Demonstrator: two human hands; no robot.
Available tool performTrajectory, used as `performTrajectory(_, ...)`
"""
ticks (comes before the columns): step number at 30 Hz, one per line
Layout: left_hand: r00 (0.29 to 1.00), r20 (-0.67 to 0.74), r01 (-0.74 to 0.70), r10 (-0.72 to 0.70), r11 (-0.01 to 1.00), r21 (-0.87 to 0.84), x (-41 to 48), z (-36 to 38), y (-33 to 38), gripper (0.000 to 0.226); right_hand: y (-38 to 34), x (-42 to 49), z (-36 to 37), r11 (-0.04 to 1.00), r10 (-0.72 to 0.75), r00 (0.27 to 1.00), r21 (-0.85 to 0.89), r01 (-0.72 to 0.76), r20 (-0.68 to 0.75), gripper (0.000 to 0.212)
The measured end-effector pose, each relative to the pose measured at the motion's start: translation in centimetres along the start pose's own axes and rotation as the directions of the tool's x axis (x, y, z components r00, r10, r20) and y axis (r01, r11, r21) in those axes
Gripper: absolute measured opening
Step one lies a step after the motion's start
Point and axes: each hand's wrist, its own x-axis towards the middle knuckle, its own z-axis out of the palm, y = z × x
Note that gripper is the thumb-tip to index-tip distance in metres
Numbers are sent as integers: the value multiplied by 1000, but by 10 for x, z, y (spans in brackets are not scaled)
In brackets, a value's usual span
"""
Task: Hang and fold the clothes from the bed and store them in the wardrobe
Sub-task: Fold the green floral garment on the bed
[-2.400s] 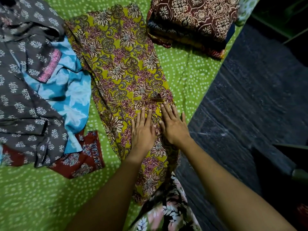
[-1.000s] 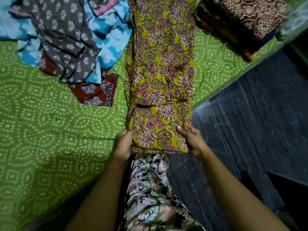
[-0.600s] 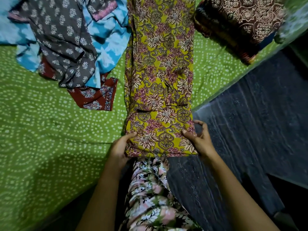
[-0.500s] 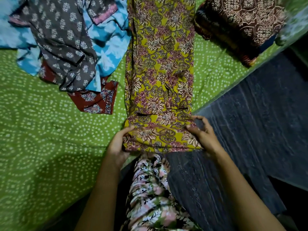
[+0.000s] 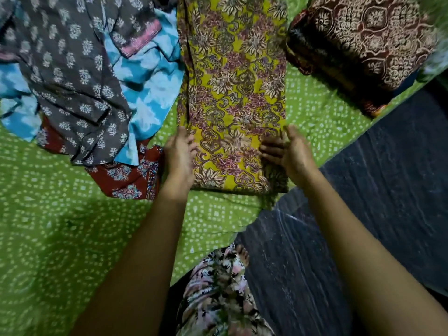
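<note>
- At the near edge of the bed [image 5: 60, 238], the left hand [image 5: 180, 158] lies along the folded yellow garment [image 5: 232, 93]; blur hides whether it pinches.
- The right hand [image 5: 291, 154] hovers slack-fingered, holding nothing.
- The garment's right corner sits at the edge above the floor [image 5: 375, 190]; unsmoothed, the fold could slip off or spring apart.

The garment [image 5: 232, 98] is mustard yellow with cream and mauve flowers. The bedsheet [image 5: 60, 238] is green with white dotted rings; the folded pile [image 5: 363, 44] is maroon with cream medallions.

Matt printed cloth garment [image 5: 232, 93], bedsheet [image 5: 60, 226]
</note>
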Motion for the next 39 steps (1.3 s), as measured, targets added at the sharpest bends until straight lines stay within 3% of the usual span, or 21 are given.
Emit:
performTrajectory(2,949,-48,-280,313,901,332,-2,7,-9,25,12,-3,8,894,-350,931,-333,299,-105,36)
performTrajectory(4,836,122,-506,535,665,550,0,11,-23,29,24,-9,17,640,-569,822,-614,461,25,39)
performTrajectory(5,779,273,-600,565,543,588,3,14,-30,34,31,-7,21,518,-578,805,-704,486,131,41)
performTrajectory(7,688,536,-707,489,282,649,13,14,-47,47,48,7,25,242,-457,837,-863,444,302,49)
performTrajectory(9,722,578,-653,379,97,751,26,3,-63,55,61,25,18,-59,-298,871,-918,393,391,58)
performTrajectory(11,806,489,-522,333,13,853,33,-10,-72,62,64,38,9,-181,-220,881,-905,385,419,63)
performTrajectory(14,854,440,-459,277,5,889,37,-13,-70,68,60,43,5,-214,-210,879,-898,385,428,65)
performTrajectory(16,845,454,-462,282,-43,886,35,-13,-68,70,58,39,7,-240,-221,874,-893,381,432,70)
performTrajectory(19,768,558,-542,314,-145,828,28,-23,-65,76,52,20,4,-195,-179,856,-870,452,485,87)
performTrajectory(21,694,679,-655,241,-180,734,25,-34,-68,85,49,5,-2,-193,-51,823,-814,548,566,98)
performTrajectory(23,629,762,-733,150,-211,647,24,-43,-69,103,53,-6,-6,-290,67,794,-750,595,605,101)
performTrajectory(25,617,784,-761,73,-197,618,25,-48,-67,115,58,-11,-10,-378,98,795,-717,586,598,97)
performTrajectory(28,670,742,-731,6,-167,662,21,-47,-58,112,54,-13,-7,-414,86,825,-733,540,559,90)
performTrajectory(31,712,699,-686,70,-146,713,6,-41,-57,106,53,-20,3,-463,76,888,-773,435,454,82)
performTrajectory(34,739,669,-644,78,-208,736,-8,-35,-64,107,60,-28,7,-508,80,911,-770,386,405,74)
performTrajectory(39,810,583,-579,-61,-236,780,-35,-33,-55,103,51,-42,2,-467,208,912,-783,411,354,68)
